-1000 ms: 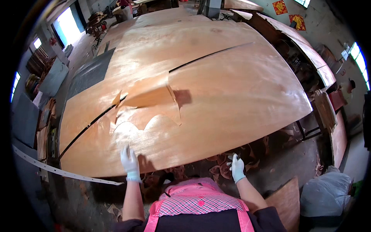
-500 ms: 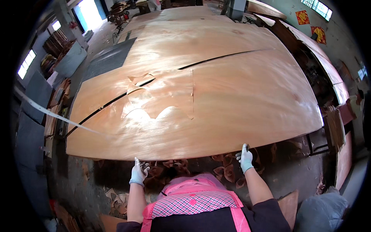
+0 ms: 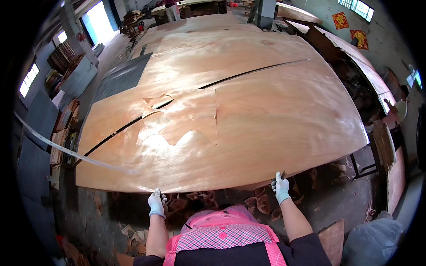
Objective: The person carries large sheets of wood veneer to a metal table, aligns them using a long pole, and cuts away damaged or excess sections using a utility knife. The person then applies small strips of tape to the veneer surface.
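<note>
A broad, thin sheet of tan wood veneer (image 3: 266,128) lies before me, with a long dark split running across it and a torn-edged piece (image 3: 191,113) at left of centre. My white-gloved left hand (image 3: 157,203) is closed on the sheet's near edge, thumb on top and fingers mostly underneath. Farther right along that edge, my gloved right hand (image 3: 280,188) grips it in the same way. A small dark thing shows beside the right thumb, too small to name. A pale strip (image 3: 66,150), blurred at its end, reaches over the sheet from the left.
Curled veneer scraps (image 3: 262,204) litter the floor below the near edge. A dark grey panel (image 3: 122,77) lies at the sheet's far left. On the right are a dark metal leg (image 3: 355,166), stacked veneer (image 3: 384,144) and a translucent plastic bag (image 3: 372,241). Another person (image 3: 172,9) stands far off.
The veneer sheet and both my hands have come a little nearer to me, the grips unchanged. The pale strip's blurred end sits lower and farther right. A distant person shows more fully at the top.
</note>
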`<state>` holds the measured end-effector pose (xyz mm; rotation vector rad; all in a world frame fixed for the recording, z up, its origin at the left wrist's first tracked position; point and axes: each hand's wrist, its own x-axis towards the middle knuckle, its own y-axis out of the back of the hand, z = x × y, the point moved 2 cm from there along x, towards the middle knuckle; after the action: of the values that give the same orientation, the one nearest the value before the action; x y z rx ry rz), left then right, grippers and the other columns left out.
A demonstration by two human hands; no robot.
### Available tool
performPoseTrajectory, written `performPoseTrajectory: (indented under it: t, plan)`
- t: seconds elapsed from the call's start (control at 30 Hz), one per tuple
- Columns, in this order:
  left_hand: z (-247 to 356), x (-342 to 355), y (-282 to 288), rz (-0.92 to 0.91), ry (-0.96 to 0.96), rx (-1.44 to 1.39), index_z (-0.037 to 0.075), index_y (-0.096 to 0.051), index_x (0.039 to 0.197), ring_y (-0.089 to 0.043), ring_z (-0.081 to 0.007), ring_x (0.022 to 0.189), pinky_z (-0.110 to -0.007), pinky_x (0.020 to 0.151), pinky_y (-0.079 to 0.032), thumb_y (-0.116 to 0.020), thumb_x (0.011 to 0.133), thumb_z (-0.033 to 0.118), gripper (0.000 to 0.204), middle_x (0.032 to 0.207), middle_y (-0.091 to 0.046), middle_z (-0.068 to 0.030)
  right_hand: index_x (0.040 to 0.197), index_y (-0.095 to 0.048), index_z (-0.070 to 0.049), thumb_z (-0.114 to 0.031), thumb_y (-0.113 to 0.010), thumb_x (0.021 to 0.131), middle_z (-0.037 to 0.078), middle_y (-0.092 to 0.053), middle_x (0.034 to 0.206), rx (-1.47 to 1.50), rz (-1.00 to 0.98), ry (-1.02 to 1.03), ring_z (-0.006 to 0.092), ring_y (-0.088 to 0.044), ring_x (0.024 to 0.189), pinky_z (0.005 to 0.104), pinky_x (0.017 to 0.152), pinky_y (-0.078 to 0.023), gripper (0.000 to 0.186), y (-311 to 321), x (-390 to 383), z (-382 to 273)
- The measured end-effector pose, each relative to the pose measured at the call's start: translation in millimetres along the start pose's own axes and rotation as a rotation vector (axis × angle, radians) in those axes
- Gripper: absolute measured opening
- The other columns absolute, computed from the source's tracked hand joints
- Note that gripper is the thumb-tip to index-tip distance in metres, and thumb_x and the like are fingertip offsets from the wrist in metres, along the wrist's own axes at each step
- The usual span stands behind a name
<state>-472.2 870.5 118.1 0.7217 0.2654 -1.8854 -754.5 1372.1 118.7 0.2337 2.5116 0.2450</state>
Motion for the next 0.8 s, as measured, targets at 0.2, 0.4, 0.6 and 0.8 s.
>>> performPoseTrajectory:
  t: [0.2,0.4,0.6,0.8]
  plan:
    - [11,4,17,0.07,0.002,-0.03,0.009,-0.058,0.093,-0.05,-0.0087,0.045,-0.02,0.036,-0.035,-0.057,0.098,0.032,0.023,0.067,-0.057,-0.0012,0.077,-0.055,-0.01,-0.044,-0.058,0.094,0.003,-0.055,0.056,0.156,-0.1,-0.045,0.0118,-0.049,0.04,0.0244,0.035,-0.036,0.039,-6,-20,12]
    - [3,-1,28,-0.027,0.027,-0.069,0.009,-0.057,0.088,-0.051,-0.0096,0.045,-0.021,0.038,-0.038,-0.055,0.099,0.033,0.026,0.066,-0.057,-0.0015,0.077,-0.056,-0.008,-0.042,-0.059,0.094,0.005,-0.056,0.056,0.203,-0.106,-0.105,0.0134,-0.049,0.04,0.0263,0.035,-0.037,0.038,11,-32,23]
    - [-21,4,39,-0.001,0.297,-0.095,0.004,-0.059,0.088,-0.053,-0.0159,0.045,-0.028,0.038,-0.041,-0.057,0.097,0.037,0.035,0.063,-0.058,-0.006,0.082,-0.061,-0.002,-0.048,-0.054,0.095,0.008,-0.059,0.058,-0.198,-0.283,-0.309,0.0134,-0.053,0.045,0.0251,0.039,-0.039,0.048,29,-25,23]
    - [46,-21,3,-0.047,-0.324,0.514,0.002,-0.063,0.075,-0.057,-0.0202,0.048,-0.033,0.047,-0.046,-0.057,0.095,0.026,0.031,0.062,-0.061,-0.0099,0.081,-0.066,-0.002,-0.047,-0.051,0.097,0.007,-0.06,0.058,-0.682,-0.715,-0.247,0.0112,-0.052,0.045,0.023,0.041,-0.037,0.05,-33,-45,-66]
